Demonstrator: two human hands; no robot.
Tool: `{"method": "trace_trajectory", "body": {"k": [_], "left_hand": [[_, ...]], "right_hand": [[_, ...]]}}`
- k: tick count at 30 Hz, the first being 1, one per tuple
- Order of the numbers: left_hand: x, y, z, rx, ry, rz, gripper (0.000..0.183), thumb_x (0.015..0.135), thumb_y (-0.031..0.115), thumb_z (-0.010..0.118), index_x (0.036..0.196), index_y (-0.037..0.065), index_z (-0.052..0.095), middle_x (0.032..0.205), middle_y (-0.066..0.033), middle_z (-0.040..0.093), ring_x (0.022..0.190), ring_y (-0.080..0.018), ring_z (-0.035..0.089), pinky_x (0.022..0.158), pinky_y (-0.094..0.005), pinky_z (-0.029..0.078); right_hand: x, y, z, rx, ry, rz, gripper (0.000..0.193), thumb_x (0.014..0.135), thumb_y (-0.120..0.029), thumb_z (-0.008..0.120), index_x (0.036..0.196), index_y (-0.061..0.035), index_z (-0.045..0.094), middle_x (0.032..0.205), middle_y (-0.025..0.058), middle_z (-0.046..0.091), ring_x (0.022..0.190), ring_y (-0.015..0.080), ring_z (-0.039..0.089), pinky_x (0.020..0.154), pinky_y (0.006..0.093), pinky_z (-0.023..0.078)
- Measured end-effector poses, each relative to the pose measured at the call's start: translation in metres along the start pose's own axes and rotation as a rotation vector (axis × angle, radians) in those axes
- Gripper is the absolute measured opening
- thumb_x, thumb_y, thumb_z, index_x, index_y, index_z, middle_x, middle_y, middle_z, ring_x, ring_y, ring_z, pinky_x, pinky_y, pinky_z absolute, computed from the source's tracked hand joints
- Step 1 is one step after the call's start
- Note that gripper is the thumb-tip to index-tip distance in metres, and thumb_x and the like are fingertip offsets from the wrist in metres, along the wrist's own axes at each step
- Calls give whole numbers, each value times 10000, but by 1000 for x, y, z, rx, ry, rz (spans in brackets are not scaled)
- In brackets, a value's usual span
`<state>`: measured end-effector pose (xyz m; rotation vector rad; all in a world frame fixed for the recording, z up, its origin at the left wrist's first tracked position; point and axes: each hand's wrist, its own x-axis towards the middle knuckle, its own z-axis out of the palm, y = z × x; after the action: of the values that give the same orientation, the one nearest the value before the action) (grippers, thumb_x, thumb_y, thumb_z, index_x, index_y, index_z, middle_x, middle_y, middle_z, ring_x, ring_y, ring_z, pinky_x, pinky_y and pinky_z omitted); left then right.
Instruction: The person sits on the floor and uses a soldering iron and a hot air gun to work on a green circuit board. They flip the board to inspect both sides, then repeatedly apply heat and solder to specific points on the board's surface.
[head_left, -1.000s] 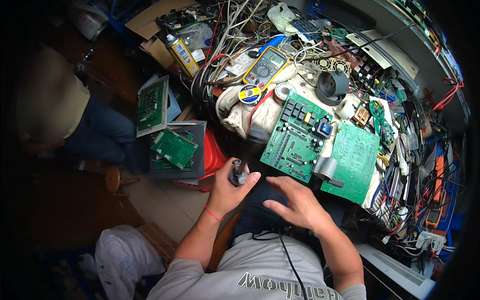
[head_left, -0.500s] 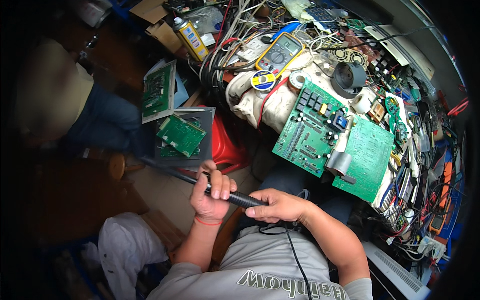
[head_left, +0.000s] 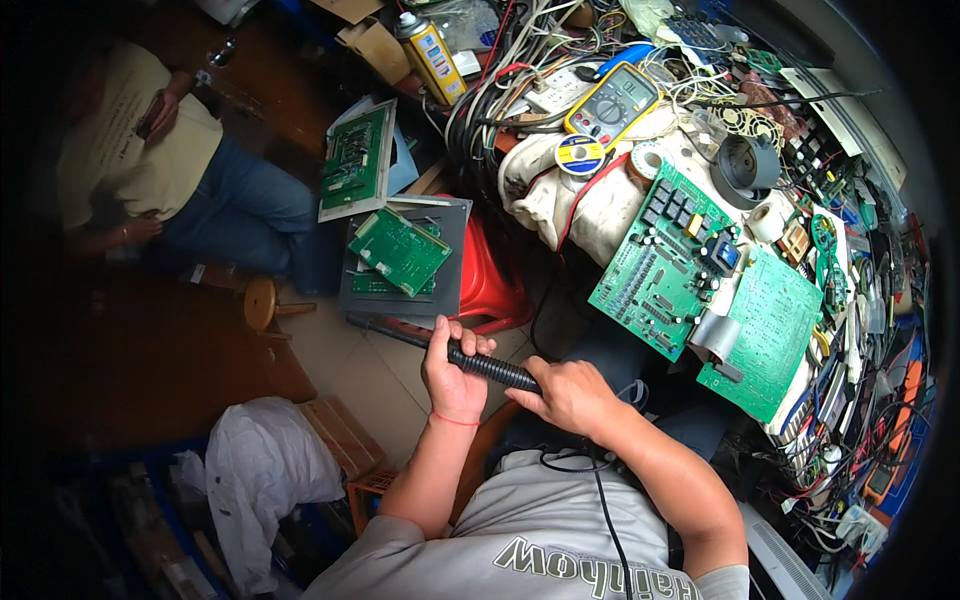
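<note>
Both my hands hold a long black tube [head_left: 496, 369], ribbed between them and smooth toward its far left end. Its exact kind I cannot make out. My left hand [head_left: 456, 375] is wrapped round the middle of it, with a thin red string on the wrist. Closed over the near right end is my right hand [head_left: 575, 398], which hides that end. The smooth part slants left past my left hand, over the tiled floor. A thin black cable [head_left: 606, 510] hangs below my right hand and runs down across my grey shirt.
Two green circuit boards [head_left: 765, 330], joined by a grey ribbon cable, lie at the crowded bench's near edge. A yellow multimeter [head_left: 613, 105] and solder spool [head_left: 580, 155] lie beyond. More boards [head_left: 402, 250] rest by a red stool [head_left: 495, 270]. Someone [head_left: 245, 200] sits at the left.
The view has shifted, so the bench and boards sit farther right. The tube's smooth end has swung and shows less far to the left. Both hands keep hold of the tube.
</note>
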<state>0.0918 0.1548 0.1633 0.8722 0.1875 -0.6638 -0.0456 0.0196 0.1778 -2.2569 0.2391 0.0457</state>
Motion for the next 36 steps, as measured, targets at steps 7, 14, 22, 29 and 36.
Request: {"method": "trace_trajectory", "body": {"k": [7, 14, 22, 29, 36], "left_hand": [[18, -13, -32, -27, 189, -51, 261, 1052, 294, 625, 881, 110, 553, 740, -37, 535, 719, -200, 545, 774, -409, 522], [27, -33, -64, -80, 343, -166, 275, 1045, 301, 630, 867, 107, 554, 746, -49, 550, 744, -234, 584, 787, -416, 538], [36, -54, -99, -117, 357, -233, 299, 1034, 305, 636, 831, 113, 528, 747, -38, 560, 749, -224, 591, 813, -408, 546], [68, 21, -180, -58, 648, 48, 325, 1043, 308, 601, 775, 146, 513, 726, -26, 555, 781, -220, 609, 885, -417, 541], [65, 5, -174, -79, 529, 44, 314, 1043, 340, 635, 837, 133, 521, 780, -34, 583, 854, -230, 630, 923, -404, 524]], "right_hand": [[10, 15, 8, 134, -145, 54, 499, 980, -492, 666, 1002, 6, 646, 745, 256, 688, 764, 470, 683, 715, 545, 538], [17, 34, 27, 180, -281, 110, 515, 983, -516, 664, 1021, -2, 673, 825, 255, 703, 848, 465, 688, 761, 518, 529], [21, 40, 35, 217, -398, 204, 571, 968, -537, 661, 1031, 29, 698, 885, 282, 719, 912, 442, 714, 831, 506, 543], [13, 60, 8, 183, -437, 376, 651, 949, -588, 663, 1155, 26, 721, 1016, 292, 730, 1026, 453, 699, 920, 474, 538], [19, 54, 22, -35, -321, 359, 491, 982, -250, 561, 1426, -40, 527, 1034, 307, 717, 1053, 460, 683, 952, 514, 525]]}}
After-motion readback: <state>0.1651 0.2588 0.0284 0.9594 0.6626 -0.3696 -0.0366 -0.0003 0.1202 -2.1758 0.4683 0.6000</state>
